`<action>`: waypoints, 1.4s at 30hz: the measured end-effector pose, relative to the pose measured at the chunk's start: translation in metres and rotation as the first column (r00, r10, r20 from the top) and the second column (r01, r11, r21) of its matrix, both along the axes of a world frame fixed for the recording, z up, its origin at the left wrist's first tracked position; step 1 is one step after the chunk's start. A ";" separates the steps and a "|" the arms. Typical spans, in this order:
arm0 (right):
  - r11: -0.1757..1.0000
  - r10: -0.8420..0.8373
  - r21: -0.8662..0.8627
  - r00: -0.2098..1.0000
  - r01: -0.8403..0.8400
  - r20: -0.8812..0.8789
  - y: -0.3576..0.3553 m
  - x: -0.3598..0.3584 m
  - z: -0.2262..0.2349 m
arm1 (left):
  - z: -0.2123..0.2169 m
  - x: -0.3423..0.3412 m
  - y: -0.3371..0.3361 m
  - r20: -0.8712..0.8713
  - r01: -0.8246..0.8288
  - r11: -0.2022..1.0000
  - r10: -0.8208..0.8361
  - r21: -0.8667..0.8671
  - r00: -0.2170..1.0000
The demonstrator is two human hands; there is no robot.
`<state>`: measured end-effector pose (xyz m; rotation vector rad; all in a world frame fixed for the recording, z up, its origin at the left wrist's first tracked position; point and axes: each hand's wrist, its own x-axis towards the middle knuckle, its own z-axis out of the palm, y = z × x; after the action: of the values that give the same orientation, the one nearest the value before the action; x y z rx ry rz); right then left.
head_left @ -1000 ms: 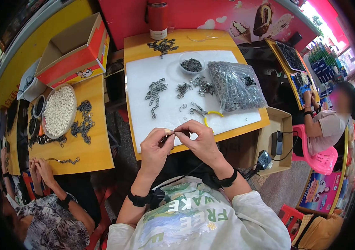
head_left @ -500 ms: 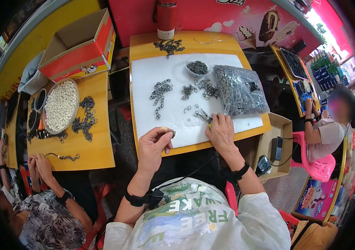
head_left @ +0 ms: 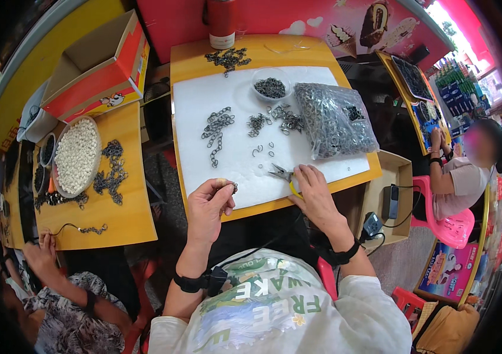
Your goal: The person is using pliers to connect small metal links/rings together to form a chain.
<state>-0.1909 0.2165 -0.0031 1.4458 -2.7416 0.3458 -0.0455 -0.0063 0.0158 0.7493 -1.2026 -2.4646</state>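
Note:
My left hand [head_left: 210, 203] is closed in a pinch at the front edge of the white foam sheet [head_left: 195, 171]. Between its thumb and forefinger sits a small dark metal link [head_left: 234, 187], mostly covered by the fingers. My right hand [head_left: 317, 199] is wrapped round pliers [head_left: 284, 173] with yellow handles, their jaws parted and pointing left. A few loose open rings [head_left: 257, 151] lie just beyond the jaws. Farther back are a small heap of dark links [head_left: 258, 124], another pile [head_left: 287, 119] beside it, and lengths of dark chain [head_left: 217, 131] on the left.
A clear bag of links [head_left: 335, 124] lies right of a round tub [head_left: 270, 87]. More chain [head_left: 227, 59] is at the back by a red flask [head_left: 222, 23]. At the left table, a co-worker's hands [head_left: 44, 253] are near a bowl of white beads [head_left: 77, 156]. A cardboard box [head_left: 389, 206] stands right.
My right hand has drawn the pliers toward me and swung their jaws to the left. My left hand keeps its pinch. At the left, the co-worker's hands have moved apart.

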 end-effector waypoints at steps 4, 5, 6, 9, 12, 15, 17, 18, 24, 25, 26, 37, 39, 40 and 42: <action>0.999 0.050 -0.011 0.997 -0.050 -0.059 0.002 -0.003 -0.002 | 0.000 -0.001 0.000 0.002 0.025 1.000 -0.025 -0.007 1.000; 0.999 0.048 -0.011 0.997 -0.049 -0.060 0.002 -0.004 -0.002 | 0.000 -0.002 0.001 -0.001 0.027 1.000 -0.027 -0.008 1.000; 0.998 0.051 -0.033 0.998 -0.052 -0.044 0.001 -0.005 -0.001 | 0.000 -0.002 0.002 -0.001 0.029 1.000 -0.029 -0.008 1.000; 0.998 0.033 -0.056 0.999 -0.031 0.037 0.001 -0.010 0.004 | -0.001 -0.001 0.003 0.017 0.031 0.999 -0.031 -0.006 0.999; 0.995 -0.025 -0.086 0.980 0.043 0.197 -0.006 -0.013 0.024 | -0.004 0.000 0.005 0.010 0.045 0.999 -0.045 -0.014 0.999; 0.978 -0.012 -0.184 0.902 0.101 0.432 -0.009 -0.018 0.033 | -0.001 0.000 0.007 0.018 0.061 0.998 -0.060 -0.035 0.998; 0.961 0.051 -0.253 0.826 0.113 0.561 -0.012 -0.014 0.039 | 0.001 -0.001 0.008 -0.012 0.089 0.995 -0.089 -0.038 0.996; 0.943 0.123 -0.308 0.723 0.128 0.680 -0.017 -0.005 0.045 | 0.002 0.000 0.008 -0.010 0.085 0.996 -0.086 -0.038 0.996; 0.901 0.353 -0.412 0.776 -0.132 0.523 -0.037 0.024 0.068 | 0.008 0.007 0.004 -0.083 0.103 0.993 -0.108 -0.059 0.991; 0.901 0.355 -0.413 0.775 -0.134 0.523 -0.037 0.024 0.069 | 0.010 0.009 0.004 -0.121 0.102 0.994 -0.107 -0.046 0.987; 0.902 0.359 -0.407 0.780 -0.148 0.512 -0.038 0.025 0.070 | 0.011 0.009 0.004 -0.159 0.102 0.994 -0.106 -0.033 0.982; 0.860 0.448 -0.416 0.827 -0.295 0.340 -0.041 0.019 0.074 | 0.009 0.012 0.003 -0.290 0.163 0.985 -0.173 -0.059 0.941; 0.863 0.448 -0.406 0.827 -0.300 0.341 -0.041 0.018 0.074 | 0.007 0.012 0.004 -0.287 0.168 0.984 -0.179 -0.063 0.941; 0.863 0.447 -0.405 0.827 -0.300 0.341 -0.041 0.018 0.074 | 0.007 0.012 0.004 -0.292 0.172 0.984 -0.176 -0.039 0.940; 0.857 0.453 -0.414 0.829 -0.306 0.327 -0.040 0.018 0.073 | 0.007 0.012 0.006 -0.297 0.176 0.984 -0.173 -0.016 0.939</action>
<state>-0.1729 0.1761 0.0702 1.9973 -2.4325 1.2174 -0.0334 -0.0007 0.0232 0.2654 -1.1843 -2.6085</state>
